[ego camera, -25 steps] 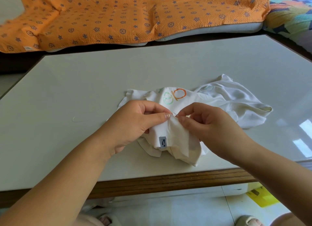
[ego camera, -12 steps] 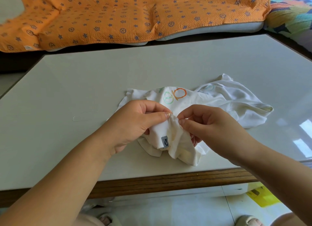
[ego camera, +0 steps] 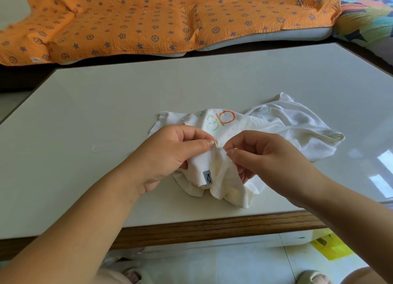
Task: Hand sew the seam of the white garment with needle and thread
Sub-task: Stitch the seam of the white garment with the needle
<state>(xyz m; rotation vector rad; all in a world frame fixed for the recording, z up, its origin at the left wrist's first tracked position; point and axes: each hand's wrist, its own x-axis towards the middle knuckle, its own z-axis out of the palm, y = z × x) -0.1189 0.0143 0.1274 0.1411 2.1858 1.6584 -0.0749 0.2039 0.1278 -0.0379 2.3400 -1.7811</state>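
Observation:
The white garment (ego camera: 287,124), printed with orange and green letters, lies crumpled on the table near its front edge. My left hand (ego camera: 170,156) pinches a raised fold of it between thumb and forefinger. My right hand (ego camera: 265,158) pinches the same fold from the right, fingertips almost touching the left thumb. The needle is hidden between the fingertips and the cloth. A small grey label (ego camera: 208,177) hangs on the fabric below the hands. A thin loop of loose thread (ego camera: 102,148) lies on the table to the left.
The pale table (ego camera: 148,88) has a wooden front edge (ego camera: 212,226). An orange patterned blanket (ego camera: 159,18) covers a seat behind the table. A yellow object (ego camera: 331,247) lies on the tiled floor at lower right.
The needle, visible between the fingertips one second ago, has gone out of sight in the fold. My right fingertips have closed in toward the left thumb. The garment has barely shifted.

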